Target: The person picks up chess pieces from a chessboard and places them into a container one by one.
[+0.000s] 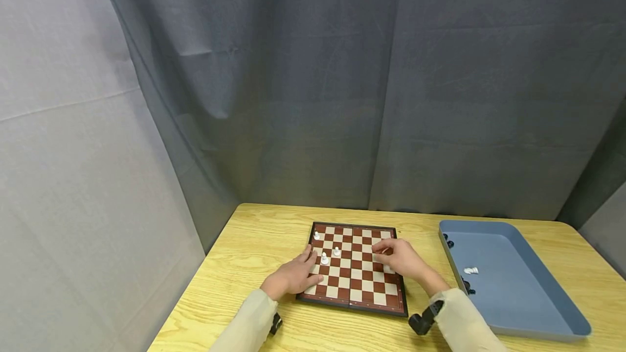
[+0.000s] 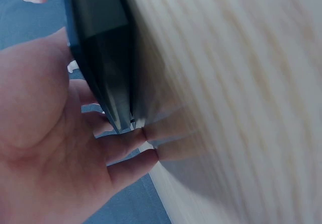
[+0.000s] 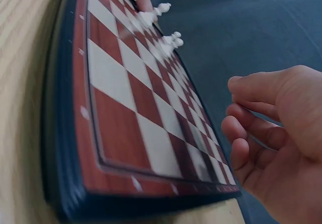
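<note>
A red and cream chessboard lies unfolded on the table. My left hand rests at its left edge, thumb over the squares; in the left wrist view its fingers extend along the board's dark side down to the wood. Near that hand stand white chess pieces: one by the fingers, another to its right, a third in the far left corner. My right hand hovers over the board's right side. In the right wrist view its fingers curl loosely, with nothing visible between them.
A blue-grey tray stands on the table to the right. A white chess piece lies in it, and small black pieces sit along its left wall. Grey curtains hang behind the wooden table.
</note>
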A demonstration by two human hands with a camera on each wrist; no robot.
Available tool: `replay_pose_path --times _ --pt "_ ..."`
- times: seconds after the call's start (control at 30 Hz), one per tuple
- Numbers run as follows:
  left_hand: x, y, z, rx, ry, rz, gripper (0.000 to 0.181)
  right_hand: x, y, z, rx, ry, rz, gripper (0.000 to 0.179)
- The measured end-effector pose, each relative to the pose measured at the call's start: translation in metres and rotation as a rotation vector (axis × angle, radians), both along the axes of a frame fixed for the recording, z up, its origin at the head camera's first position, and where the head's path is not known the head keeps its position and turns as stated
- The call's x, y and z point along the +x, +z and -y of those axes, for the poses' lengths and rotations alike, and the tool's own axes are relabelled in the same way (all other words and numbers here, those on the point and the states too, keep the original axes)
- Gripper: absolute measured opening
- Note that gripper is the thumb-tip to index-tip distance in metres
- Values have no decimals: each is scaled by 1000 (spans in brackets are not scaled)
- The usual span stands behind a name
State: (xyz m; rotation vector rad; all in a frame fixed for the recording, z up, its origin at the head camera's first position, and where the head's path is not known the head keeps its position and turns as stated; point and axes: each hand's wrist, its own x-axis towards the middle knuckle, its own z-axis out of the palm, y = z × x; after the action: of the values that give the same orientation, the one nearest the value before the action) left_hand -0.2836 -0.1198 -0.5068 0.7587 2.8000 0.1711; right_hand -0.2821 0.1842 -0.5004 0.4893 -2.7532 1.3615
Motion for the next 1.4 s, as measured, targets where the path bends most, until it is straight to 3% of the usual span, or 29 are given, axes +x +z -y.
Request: replay_pose_path --times 0.37,0.83,1.17,1.4 --pt "-1 1 0 0 5 2 73 -9 -7 33 -22 54 10 23" --pt "-1 1 -1 1 17 4 73 -20 -16 65 -22 -64 42 24" --pt "0 1 -2 -6 7 7 73 -26 -21 76 -32 -90 48 25" --pt "-1 1 -1 -5 8 7 73 -30 -20 82 -7 -64 23 24"
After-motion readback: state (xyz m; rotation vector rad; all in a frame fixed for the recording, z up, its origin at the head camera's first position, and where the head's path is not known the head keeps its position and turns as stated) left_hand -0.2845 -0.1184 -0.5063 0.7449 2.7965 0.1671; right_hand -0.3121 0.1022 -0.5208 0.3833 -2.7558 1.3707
